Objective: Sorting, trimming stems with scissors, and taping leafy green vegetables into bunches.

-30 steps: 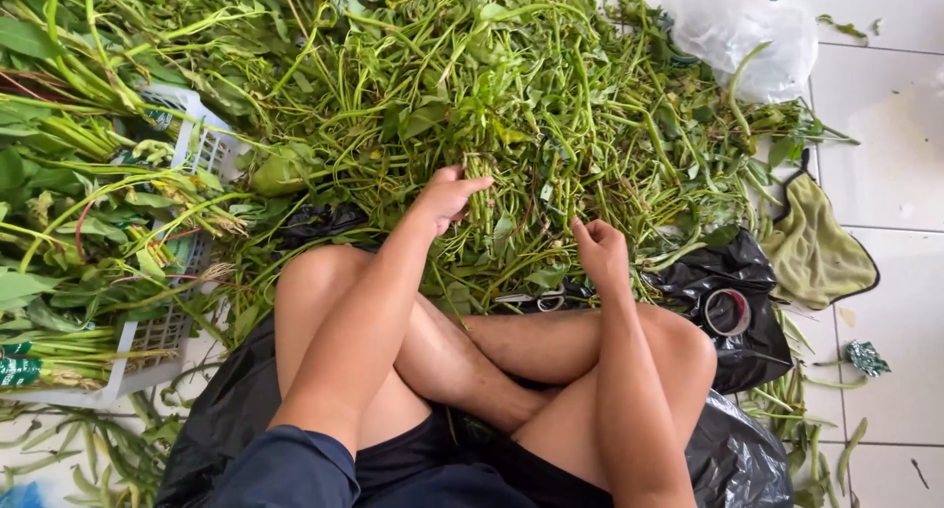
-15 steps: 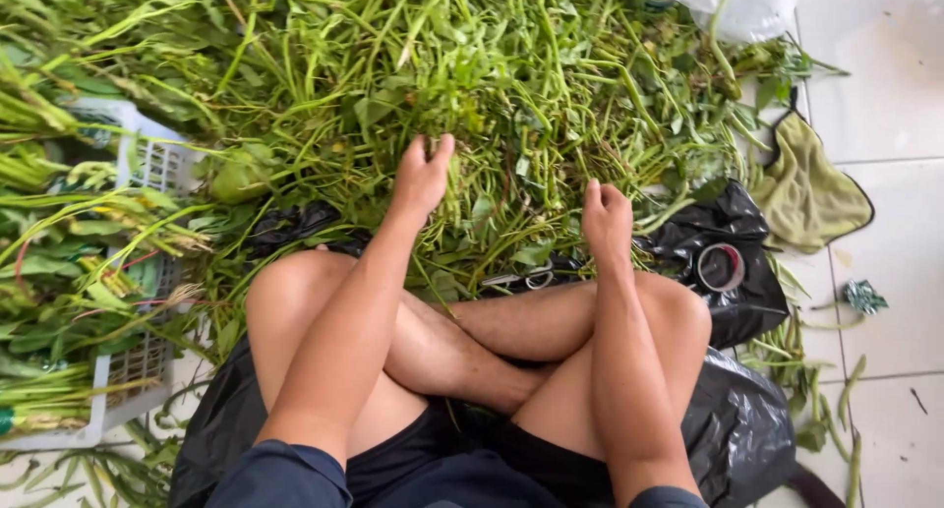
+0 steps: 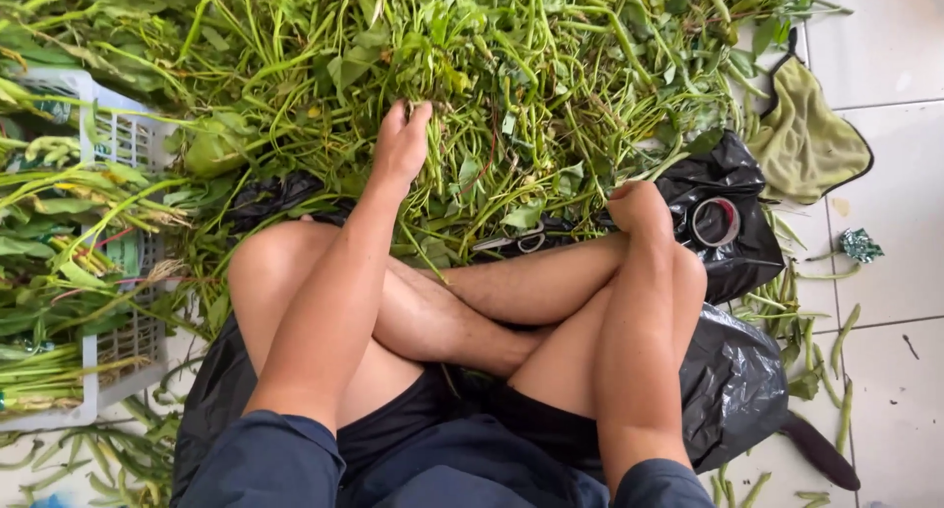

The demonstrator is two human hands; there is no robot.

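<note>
**Hands in the green pile**

Person sits cross-legged on a black plastic sheet (image 3: 733, 390) spread over the tiled floor (image 3: 895, 36), seen from above.

Left hand (image 3: 401, 146) reaches forward into the heap of green stems and leaves (image 3: 511, 65); fingers together and pressed down into the stems, fingertips buried. Whether it grips any stalk, cannot tell.

Right hand (image 3: 639, 208) sits nearer the body, just above the right knee, at the near edge of the heap. It is curled narrow, knuckles up; what it holds, if anything, is hidden.

Scissors (image 3: 516, 242) lie between the two hands, partly under leaves. A roll of tape (image 3: 716, 222) rests on the black plastic just right of the right hand. An olive cloth (image 3: 808, 139) lies further right on the tiles. A white plastic basket (image 3: 123, 139) with bundled greens stands at left.
</note>
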